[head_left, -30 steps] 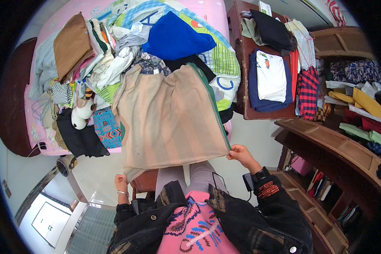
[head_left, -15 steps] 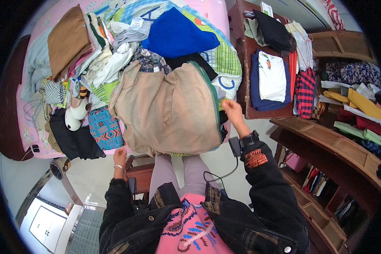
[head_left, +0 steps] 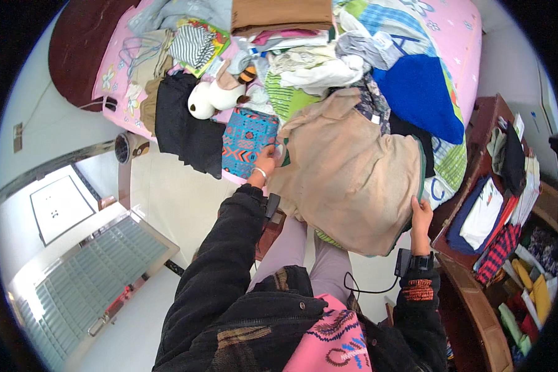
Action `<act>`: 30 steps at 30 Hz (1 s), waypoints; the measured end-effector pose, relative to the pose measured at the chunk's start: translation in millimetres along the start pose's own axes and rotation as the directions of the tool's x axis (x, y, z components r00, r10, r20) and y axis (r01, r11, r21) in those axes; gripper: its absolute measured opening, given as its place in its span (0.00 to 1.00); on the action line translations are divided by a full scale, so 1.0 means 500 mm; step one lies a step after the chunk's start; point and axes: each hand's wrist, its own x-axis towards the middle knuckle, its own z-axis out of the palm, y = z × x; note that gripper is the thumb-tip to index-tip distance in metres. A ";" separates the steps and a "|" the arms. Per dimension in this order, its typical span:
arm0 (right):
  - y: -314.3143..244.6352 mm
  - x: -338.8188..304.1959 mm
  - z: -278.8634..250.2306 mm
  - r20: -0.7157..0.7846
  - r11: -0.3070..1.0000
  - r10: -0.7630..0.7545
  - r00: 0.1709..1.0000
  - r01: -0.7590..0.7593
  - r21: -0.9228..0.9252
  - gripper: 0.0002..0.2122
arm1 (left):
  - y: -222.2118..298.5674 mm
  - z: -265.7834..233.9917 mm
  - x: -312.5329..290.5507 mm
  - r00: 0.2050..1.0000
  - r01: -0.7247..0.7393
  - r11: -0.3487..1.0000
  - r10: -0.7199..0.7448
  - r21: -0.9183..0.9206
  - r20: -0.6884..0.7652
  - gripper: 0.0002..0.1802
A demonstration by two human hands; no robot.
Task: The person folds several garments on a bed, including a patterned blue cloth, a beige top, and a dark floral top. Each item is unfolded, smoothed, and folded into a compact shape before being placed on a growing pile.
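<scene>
A large beige garment (head_left: 353,173) with dark green edging lies spread over the near side of the bed, its surface wrinkled and its lower edge hanging over my knees. My right hand (head_left: 421,217) grips its right edge, thumb on top. At its left edge, my left hand (head_left: 265,162) has its fingers closed on the cloth where a bit of green shows. Just left of that hand lies a folded blue cloth (head_left: 249,137) with an orange and black pattern. Beyond the beige garment are a bright blue garment (head_left: 418,96) and a dark piece (head_left: 409,133).
A folded clothes stack topped with brown (head_left: 281,13) stands at the back. Black trousers (head_left: 183,124) and a white plush toy (head_left: 220,99) lie left. On the right, a brown wooden chest (head_left: 446,217) carries folded clothes, beside open shelves of clothing (head_left: 533,291).
My view has swung left. My left hand has come up from below the bed edge to the beige garment's left side. My right hand has taken hold of its right edge.
</scene>
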 end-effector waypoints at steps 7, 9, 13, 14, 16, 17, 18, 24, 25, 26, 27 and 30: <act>-0.013 0.001 -0.003 0.006 0.976 -0.128 0.992 0.124 0.180 0.05 | 0.030 0.013 0.007 0.942 0.173 0.984 -0.154 -0.040 0.299 0.22; -0.009 0.001 -0.017 -0.002 0.983 -0.046 0.999 0.046 0.178 0.07 | 0.067 -0.005 -0.003 0.927 0.058 0.987 -0.108 0.147 0.359 0.19; -0.011 -0.001 -0.048 0.088 0.953 0.141 0.986 -0.159 0.259 0.13 | 0.124 -0.056 -0.045 0.884 0.292 0.948 -0.218 -0.124 0.413 0.14; -0.014 -0.003 -0.052 0.168 0.913 0.168 0.971 -0.217 0.346 0.13 | 0.132 -0.069 -0.056 0.858 0.402 0.874 -0.255 -0.273 0.445 0.15; -0.027 -0.004 -0.062 0.310 0.843 0.334 0.890 -0.429 0.323 0.16 | 0.141 -0.093 -0.073 0.791 0.519 0.718 -0.198 -0.464 0.578 0.15; -0.033 -0.005 -0.066 0.393 0.799 0.369 0.842 -0.504 0.329 0.16 | 0.143 -0.100 -0.081 0.771 0.544 0.670 -0.161 -0.505 0.617 0.15; -0.038 -0.006 -0.068 0.442 0.745 0.430 0.788 -0.586 0.320 0.15 | 0.145 -0.104 -0.088 0.752 0.573 0.618 -0.137 -0.537 0.645 0.16; -0.044 -0.016 -0.078 0.551 0.712 0.322 0.770 -0.581 0.395 0.17 | 0.157 -0.089 -0.107 0.690 0.493 0.836 -0.207 -0.242 0.694 0.11; -0.039 -0.017 -0.076 0.482 0.729 0.319 0.816 -0.536 0.425 0.15 | 0.160 -0.084 -0.109 0.694 0.469 0.863 -0.230 -0.186 0.682 0.13; -0.034 -0.021 -0.080 0.505 0.732 0.245 0.828 -0.500 0.463 0.14 | 0.163 -0.075 -0.111 0.700 0.428 0.893 -0.230 -0.138 0.676 0.14; -0.029 -0.019 -0.077 0.439 0.736 0.292 0.849 -0.493 0.464 0.13 | 0.168 -0.065 -0.111 0.724 0.319 0.945 -0.194 -0.072 0.662 0.17; -0.015 -0.026 -0.075 0.350 0.834 0.222 0.910 -0.363 0.415 0.10 | 0.190 -0.037 -0.118 0.837 0.186 0.980 -0.198 0.077 0.510 0.23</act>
